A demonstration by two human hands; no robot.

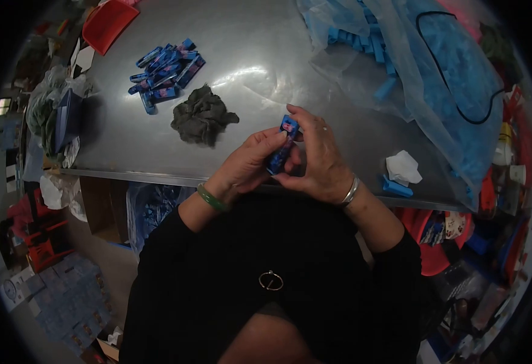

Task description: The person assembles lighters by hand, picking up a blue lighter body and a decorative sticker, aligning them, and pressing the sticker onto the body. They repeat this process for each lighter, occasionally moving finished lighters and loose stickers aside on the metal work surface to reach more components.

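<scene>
A slim blue printed case [289,126] with pink marks is held upright-tilted over the near edge of the metal table. My left hand [255,159] is closed around its left side, the thumb pressed on its front face. My right hand [323,159] curves round the other side, with fingertips at its top and thumb at its lower end. Beyond my left hand lies a crumpled dark green cloth [202,115]. A heap of similar blue printed cases [164,70] rests behind the cloth.
At the back right, a large clear plastic bag [423,91] holds many plain light-blue pieces. Crumpled white paper [403,168] and a light-blue piece [397,187] lie near the right front edge. A red scoop-like tray [109,25] stands far left. Below the table are a red bin [438,258] and boxes.
</scene>
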